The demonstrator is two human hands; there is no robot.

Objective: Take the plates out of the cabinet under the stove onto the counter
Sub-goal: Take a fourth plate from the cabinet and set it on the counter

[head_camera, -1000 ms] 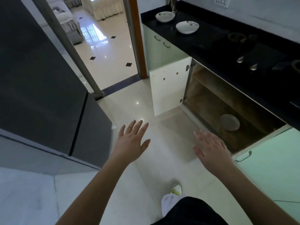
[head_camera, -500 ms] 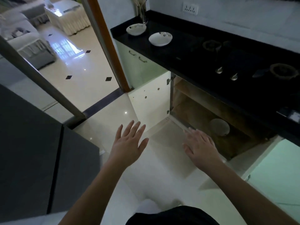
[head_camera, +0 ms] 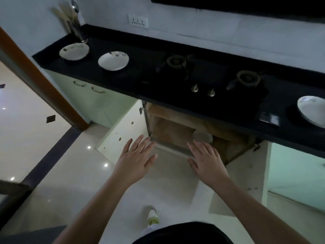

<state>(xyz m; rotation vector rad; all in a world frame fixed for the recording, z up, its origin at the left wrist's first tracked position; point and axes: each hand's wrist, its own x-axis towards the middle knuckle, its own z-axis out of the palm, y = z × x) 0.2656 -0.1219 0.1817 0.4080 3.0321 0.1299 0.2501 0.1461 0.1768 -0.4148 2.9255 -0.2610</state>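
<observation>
Nearest, a shoe [head_camera: 152, 216] stands on the pale floor [head_camera: 167, 182] below both outstretched arms. The left hand [head_camera: 135, 160] and right hand [head_camera: 206, 160] hover palm-down, fingers spread and straight, holding nothing, a gap of bare floor between them. Just past the fingertips the cabinet [head_camera: 175, 131] under the stove [head_camera: 202, 74] stands open, its left door [head_camera: 123, 131] swung out toward the floor and the right door [head_camera: 263, 173] also swung wide, so the front opening is free. One plate [head_camera: 202, 137] lies flat on the wooden cabinet floor near the front edge, just beyond the right hand's fingers; being round, it shows no long axis. Above, on the black counter [head_camera: 140, 71], two white plates [head_camera: 113, 61] sit left of the burners, rims up, apart from each other, and another plate [head_camera: 311, 110] sits at the right end. A utensil holder [head_camera: 77, 30] stands in the far left corner.
</observation>
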